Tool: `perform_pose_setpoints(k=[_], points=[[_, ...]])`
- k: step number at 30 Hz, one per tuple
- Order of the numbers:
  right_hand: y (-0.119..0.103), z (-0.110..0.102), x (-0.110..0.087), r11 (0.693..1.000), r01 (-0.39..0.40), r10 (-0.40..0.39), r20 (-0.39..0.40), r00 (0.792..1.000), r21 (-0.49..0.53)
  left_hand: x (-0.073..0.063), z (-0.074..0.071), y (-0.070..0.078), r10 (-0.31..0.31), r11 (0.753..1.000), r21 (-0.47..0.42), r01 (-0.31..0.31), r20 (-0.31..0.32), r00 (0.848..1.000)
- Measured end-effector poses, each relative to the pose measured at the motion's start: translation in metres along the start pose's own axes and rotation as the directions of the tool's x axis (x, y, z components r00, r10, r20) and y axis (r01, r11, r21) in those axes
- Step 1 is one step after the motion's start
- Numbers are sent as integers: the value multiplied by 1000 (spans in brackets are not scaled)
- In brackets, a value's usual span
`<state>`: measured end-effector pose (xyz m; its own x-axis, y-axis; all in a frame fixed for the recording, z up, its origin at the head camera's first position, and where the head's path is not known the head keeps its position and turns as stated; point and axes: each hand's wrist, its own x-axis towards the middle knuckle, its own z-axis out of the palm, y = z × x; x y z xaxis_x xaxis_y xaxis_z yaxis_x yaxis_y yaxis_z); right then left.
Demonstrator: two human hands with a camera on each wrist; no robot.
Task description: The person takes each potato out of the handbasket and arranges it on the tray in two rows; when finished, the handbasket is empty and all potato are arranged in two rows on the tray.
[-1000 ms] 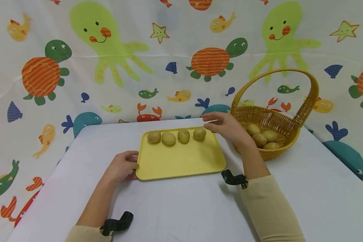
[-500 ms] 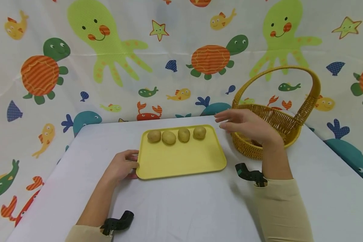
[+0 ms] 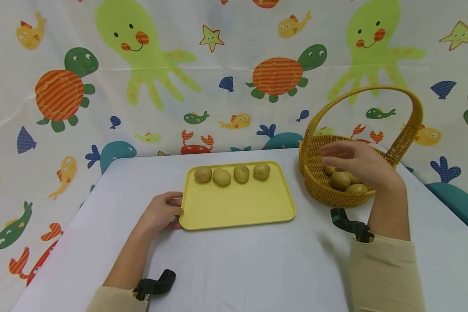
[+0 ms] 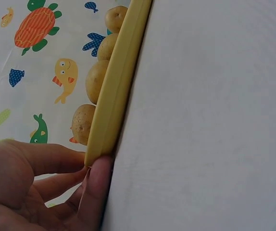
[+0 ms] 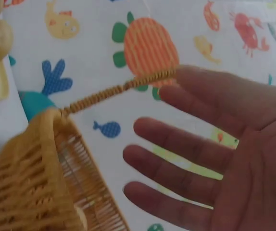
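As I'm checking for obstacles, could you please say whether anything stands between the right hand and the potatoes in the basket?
Nothing visible does: the basket is open above the potatoes, the right hand is raised, and the handle arches beyond it.

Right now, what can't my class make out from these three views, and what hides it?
Head view: the full count of basket potatoes; the right hand partly covers them.
Left wrist view: the undersides of the tray potatoes, hidden by the yellow tray.
Right wrist view: most of the yellow tray, cut off by the left edge; the floor of the wicker basket, blocked by its wall.
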<state>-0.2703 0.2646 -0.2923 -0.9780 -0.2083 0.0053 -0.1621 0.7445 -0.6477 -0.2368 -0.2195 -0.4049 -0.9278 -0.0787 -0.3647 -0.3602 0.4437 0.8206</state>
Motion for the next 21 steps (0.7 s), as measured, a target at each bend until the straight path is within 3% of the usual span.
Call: perform_pose_setpoints(k=[3,10,21], points=[[12,-5,0,999,-33,33,-13,999,-35,-1,-1,-1,-6,1000,-4,6,-6,1000],[38,-4,4,996,-94,94,-5,996,-4,-3,-3,0,-3,1000,-7,3,-7,1000],[64,0,7,978,-184,189,37,981,-97,-1,-2,-1,8,1000,-11,-9,-5,1000]])
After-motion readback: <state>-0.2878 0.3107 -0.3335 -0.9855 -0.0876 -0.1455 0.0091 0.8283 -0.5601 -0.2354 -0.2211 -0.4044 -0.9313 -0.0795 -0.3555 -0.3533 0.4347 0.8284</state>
